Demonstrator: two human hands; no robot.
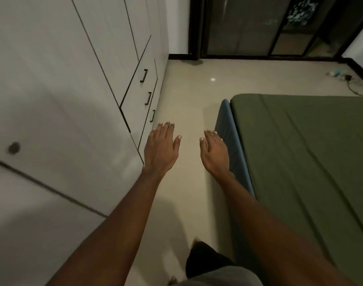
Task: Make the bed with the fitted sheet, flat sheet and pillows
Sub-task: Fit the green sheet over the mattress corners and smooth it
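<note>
left hand (161, 146): fingers straight, a bit spread, holds nothing; over the floor (186, 89) btwn wardrobe (73, 79) and bed.
right hand (214, 153): flat, empty; just beside the blue bed side (228, 131), can't tell if touching.
green sheet (300, 151): on the mattress, right of both hands; wraps the far corner, creases run lengthwise.
long axis: bed runs away from the person, alongside the aisle.
nearer hand: right; left is well apart.
next move (guess): reach rightward over the blue side.
not in view: flat sheet, pillows.
</note>
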